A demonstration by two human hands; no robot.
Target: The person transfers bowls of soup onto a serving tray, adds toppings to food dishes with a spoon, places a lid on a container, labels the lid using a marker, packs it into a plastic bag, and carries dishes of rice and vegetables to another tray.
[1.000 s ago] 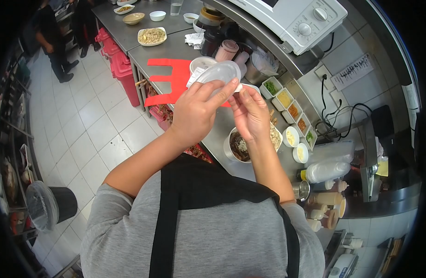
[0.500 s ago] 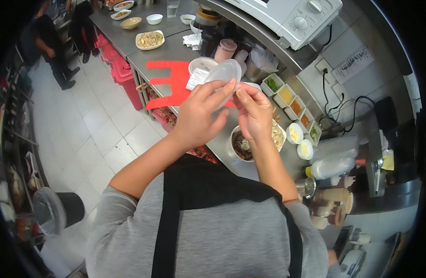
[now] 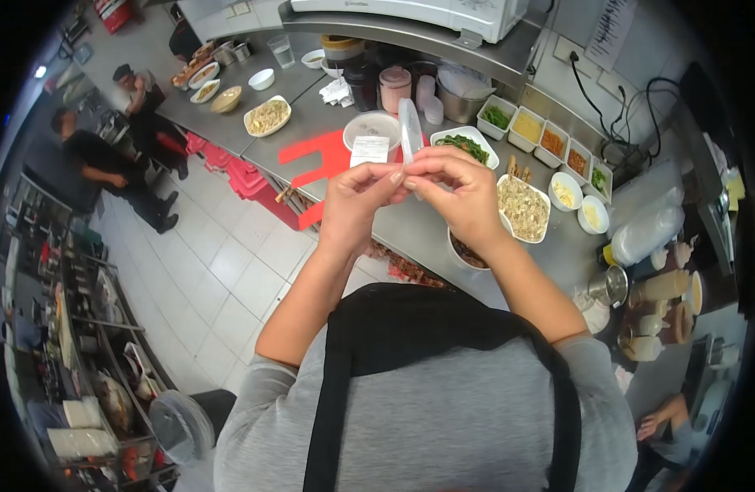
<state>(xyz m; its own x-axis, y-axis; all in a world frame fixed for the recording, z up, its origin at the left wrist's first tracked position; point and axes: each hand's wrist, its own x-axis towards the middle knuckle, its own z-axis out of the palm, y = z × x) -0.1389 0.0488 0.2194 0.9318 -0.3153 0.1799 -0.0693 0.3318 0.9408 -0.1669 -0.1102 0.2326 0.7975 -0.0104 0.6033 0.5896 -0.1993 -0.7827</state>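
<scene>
- Left hand (image 3: 354,197) and right hand (image 3: 463,201): fingertips pinched together at clear lid's (image 3: 408,127) near rim.
- Lid: just beyond fingertips, edge-on, long axis pointing away; neither hand clearly nearer.
- Versus earlier frame: broad face showed then.
- Round container (image 3: 372,127): beyond left hand, left of lid.

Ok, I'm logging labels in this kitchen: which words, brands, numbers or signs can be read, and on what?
"imarflex" (small, my best reading): front of the white oven.
White slip by the round tub: print too small to read.
Paper on the wall: dark marks, too blurred to read.
</scene>
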